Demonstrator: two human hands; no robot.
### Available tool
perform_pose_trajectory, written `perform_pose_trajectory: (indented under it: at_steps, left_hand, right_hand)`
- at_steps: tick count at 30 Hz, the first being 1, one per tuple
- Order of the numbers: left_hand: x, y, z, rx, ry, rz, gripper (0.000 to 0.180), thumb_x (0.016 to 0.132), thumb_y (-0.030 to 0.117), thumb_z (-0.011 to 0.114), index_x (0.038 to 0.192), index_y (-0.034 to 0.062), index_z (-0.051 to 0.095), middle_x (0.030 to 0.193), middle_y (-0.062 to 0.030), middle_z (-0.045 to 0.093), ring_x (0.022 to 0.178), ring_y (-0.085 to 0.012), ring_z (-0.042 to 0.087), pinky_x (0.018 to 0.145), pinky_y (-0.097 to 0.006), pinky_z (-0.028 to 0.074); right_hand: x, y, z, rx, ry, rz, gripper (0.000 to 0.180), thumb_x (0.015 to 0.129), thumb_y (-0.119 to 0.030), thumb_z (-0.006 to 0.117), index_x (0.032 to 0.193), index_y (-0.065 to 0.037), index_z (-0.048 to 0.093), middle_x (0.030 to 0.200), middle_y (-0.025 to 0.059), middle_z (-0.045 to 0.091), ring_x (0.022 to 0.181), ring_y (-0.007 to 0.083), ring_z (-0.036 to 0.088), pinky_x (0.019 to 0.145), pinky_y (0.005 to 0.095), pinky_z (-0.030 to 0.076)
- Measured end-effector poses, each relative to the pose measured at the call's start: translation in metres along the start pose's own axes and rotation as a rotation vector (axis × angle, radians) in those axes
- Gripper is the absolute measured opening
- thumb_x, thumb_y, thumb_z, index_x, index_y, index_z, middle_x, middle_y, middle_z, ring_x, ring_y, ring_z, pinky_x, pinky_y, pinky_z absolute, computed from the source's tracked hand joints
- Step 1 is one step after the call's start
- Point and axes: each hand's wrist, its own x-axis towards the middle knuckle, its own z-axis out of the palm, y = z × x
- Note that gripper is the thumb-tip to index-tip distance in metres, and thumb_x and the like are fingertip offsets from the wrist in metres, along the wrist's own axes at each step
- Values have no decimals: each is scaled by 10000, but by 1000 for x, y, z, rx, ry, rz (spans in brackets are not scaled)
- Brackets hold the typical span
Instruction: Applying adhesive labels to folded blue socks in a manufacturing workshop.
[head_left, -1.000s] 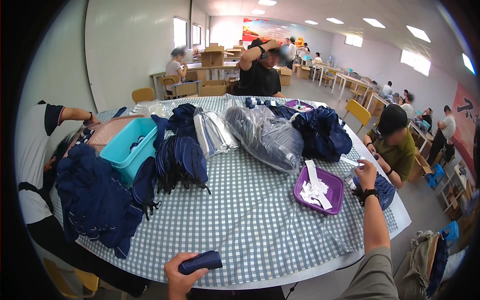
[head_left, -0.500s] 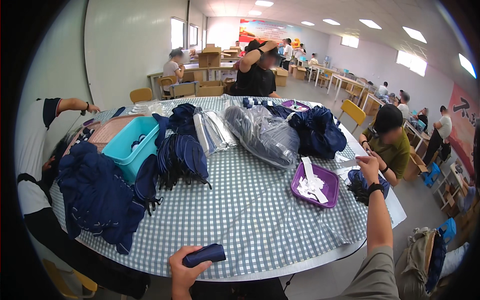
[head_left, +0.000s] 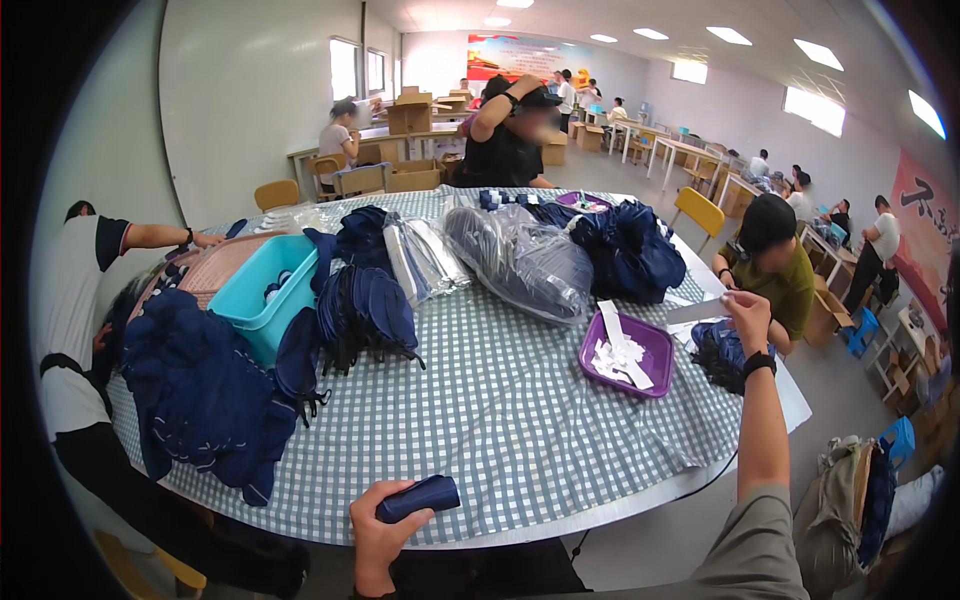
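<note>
The left hand [head_left: 378,535] grips a rolled navy fabric piece [head_left: 418,497] at the bench's [head_left: 520,400] near edge, while the right hand [head_left: 748,312], arm stretched far out, pinches a white paper strip [head_left: 697,310] above the purple tray [head_left: 655,345]. It looks like the strip-fetching step; next, strip and roll must meet.

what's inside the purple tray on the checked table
The purple tray holds a loose pile of white paper strips, one long strip leaning over its back rim. Anything beneath the strips is covered.
</note>
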Motion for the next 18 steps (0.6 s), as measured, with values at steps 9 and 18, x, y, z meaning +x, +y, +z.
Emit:
perform_pose_trajectory:
  at_steps: [9, 18]
  left_hand:
    - [2, 4, 3, 8, -4, 18, 410, 601, 70, 845, 970, -30, 698, 885, -119, 699, 828, -180, 670, 768, -301, 529]
    - [-2, -2, 0, 36, -35, 93, 401, 634, 63, 860, 996, -11, 704, 919, -121, 716, 841, -189, 693, 757, -306, 544]
  right_hand:
    - [-6, 27, -13, 79, -48, 52, 276, 885, -92, 633, 1136, 0, 702, 907, 80, 716, 693, 141, 689, 554, 239, 558]
    - [-24, 13, -26, 184, 145, 117, 298, 954, -136, 603, 1206, 16, 655, 1024, 118, 712, 716, 199, 724, 506, 252, 558]
